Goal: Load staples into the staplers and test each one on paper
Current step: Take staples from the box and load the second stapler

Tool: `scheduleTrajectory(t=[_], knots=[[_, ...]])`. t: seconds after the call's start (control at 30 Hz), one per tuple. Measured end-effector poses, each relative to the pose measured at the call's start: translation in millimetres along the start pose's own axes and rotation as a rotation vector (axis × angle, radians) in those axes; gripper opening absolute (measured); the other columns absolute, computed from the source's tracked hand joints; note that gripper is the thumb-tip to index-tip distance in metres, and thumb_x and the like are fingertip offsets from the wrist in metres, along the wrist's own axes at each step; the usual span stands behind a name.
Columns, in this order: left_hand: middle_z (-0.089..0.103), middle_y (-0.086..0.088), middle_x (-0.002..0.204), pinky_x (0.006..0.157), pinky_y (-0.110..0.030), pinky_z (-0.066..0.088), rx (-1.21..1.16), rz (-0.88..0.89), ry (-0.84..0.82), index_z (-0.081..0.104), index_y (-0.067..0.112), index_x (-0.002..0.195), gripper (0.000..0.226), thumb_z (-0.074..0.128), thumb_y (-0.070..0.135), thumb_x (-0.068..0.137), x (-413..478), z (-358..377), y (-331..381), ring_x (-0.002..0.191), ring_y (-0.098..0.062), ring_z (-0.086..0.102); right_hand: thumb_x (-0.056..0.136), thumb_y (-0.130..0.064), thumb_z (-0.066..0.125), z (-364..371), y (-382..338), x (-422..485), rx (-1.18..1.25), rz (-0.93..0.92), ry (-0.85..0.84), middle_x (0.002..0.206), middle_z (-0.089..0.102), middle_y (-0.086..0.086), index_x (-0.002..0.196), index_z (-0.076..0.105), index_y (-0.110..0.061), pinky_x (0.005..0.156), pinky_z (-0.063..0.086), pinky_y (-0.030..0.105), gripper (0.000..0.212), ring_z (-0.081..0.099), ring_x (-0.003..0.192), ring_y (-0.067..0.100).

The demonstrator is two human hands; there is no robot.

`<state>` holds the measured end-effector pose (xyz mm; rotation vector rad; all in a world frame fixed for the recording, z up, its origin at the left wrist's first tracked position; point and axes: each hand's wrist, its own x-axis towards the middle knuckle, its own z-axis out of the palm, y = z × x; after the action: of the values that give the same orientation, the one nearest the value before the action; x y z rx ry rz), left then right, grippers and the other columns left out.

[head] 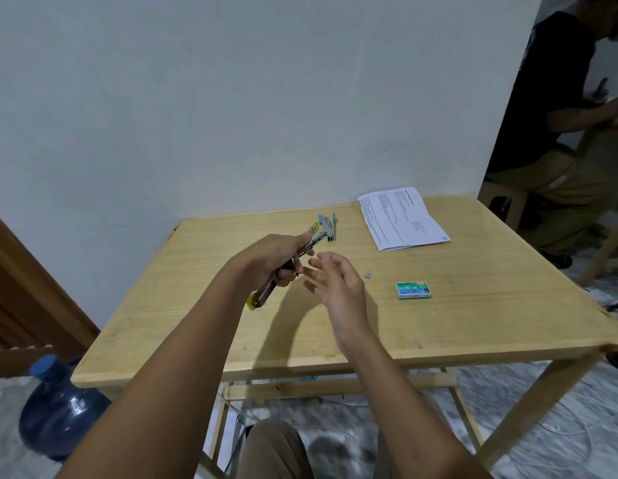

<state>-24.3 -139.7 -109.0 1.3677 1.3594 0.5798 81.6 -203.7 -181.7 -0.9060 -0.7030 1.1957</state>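
My left hand [278, 259] grips a yellow stapler [262, 295] that is swung wide open, its metal arms reaching up and right above the wooden table [473, 323]. Beside it, my right hand [335, 281] hovers with fingers spread and holds nothing. A blue stapler [330, 227] lies on the table behind the yellow one. To the right of my right hand lie a small strip of staples [368, 276] and a green staple box [413, 291]. A printed sheet of paper [400, 217] rests at the far right of the table.
A white wall stands close behind the table. A blue water jug [60, 406] sits on the floor at the left. Another person [556, 126] sits on a stool past the table's far right corner. My knee [273, 451] shows under the front edge.
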Motion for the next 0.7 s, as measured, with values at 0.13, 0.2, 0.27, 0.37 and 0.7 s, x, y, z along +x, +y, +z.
scheduleTrajectory(t=[0.13, 0.2, 0.27, 0.37, 0.7], knots=[[0.048, -0.003, 0.053, 0.04, -0.018, 0.022, 0.015, -0.025, -0.044, 0.056, 0.009, 0.078, 0.045, 0.05, 0.048, 0.099, -3.7, -2.4, -1.4, 0.037, -0.011, 0.029, 0.102, -0.028, 0.051, -1.9, 11.2, -3.1, -0.386, -0.256, -0.155, 0.114, 0.066, -0.009, 0.11, 0.069, -0.033, 0.092, 0.055, 0.035, 0.02, 0.063, 0.106, 0.007], [0.047, 0.0, 0.051, 0.039, -0.018, 0.022, 0.008, -0.044, -0.065, 0.06, 0.009, 0.093, 0.04, 0.048, 0.047, 0.1, -5.5, -2.7, 0.4, 0.036, -0.009, 0.029, 0.102, -0.03, 0.051, -3.8, 15.1, -1.9, -0.467, -0.304, -0.19, 0.116, 0.062, -0.009, 0.119, 0.068, -0.027, 0.093, 0.052, 0.027, 0.024, 0.059, 0.108, 0.001], [0.046, 0.002, 0.049, 0.038, -0.017, 0.022, 0.003, -0.058, -0.065, 0.06, 0.009, 0.101, 0.039, 0.048, 0.046, 0.1, -7.3, -2.7, 2.3, 0.035, -0.009, 0.028, 0.103, -0.029, 0.05, -5.8, 15.0, 0.0, -0.533, -0.339, -0.2, 0.117, 0.061, -0.008, 0.122, 0.067, -0.021, 0.09, 0.047, 0.017, 0.027, 0.057, 0.108, -0.003], [0.046, 0.002, 0.048, 0.037, -0.017, 0.02, 0.014, -0.063, -0.067, 0.059, 0.01, 0.099, 0.039, 0.046, 0.047, 0.101, -7.5, -3.8, 2.8, 0.035, -0.008, 0.027, 0.103, -0.031, 0.048, -7.9, 12.9, 2.7, -0.659, -0.409, -0.216, 0.116, 0.06, -0.006, 0.123, 0.068, -0.018, 0.084, 0.042, 0.007, 0.031, 0.056, 0.107, -0.001], [0.049, -0.004, 0.056, 0.037, -0.016, 0.021, -0.002, -0.073, -0.018, 0.055, 0.011, 0.085, 0.04, 0.049, 0.047, 0.099, -0.9, -3.9, 1.0, 0.034, -0.009, 0.028, 0.105, -0.035, 0.042, -14.6, 10.0, 8.6, -0.845, -0.512, -0.142, 0.117, 0.06, -0.008, 0.133, 0.062, -0.024, 0.083, 0.049, 0.024, 0.037, 0.057, 0.103, 0.006]])
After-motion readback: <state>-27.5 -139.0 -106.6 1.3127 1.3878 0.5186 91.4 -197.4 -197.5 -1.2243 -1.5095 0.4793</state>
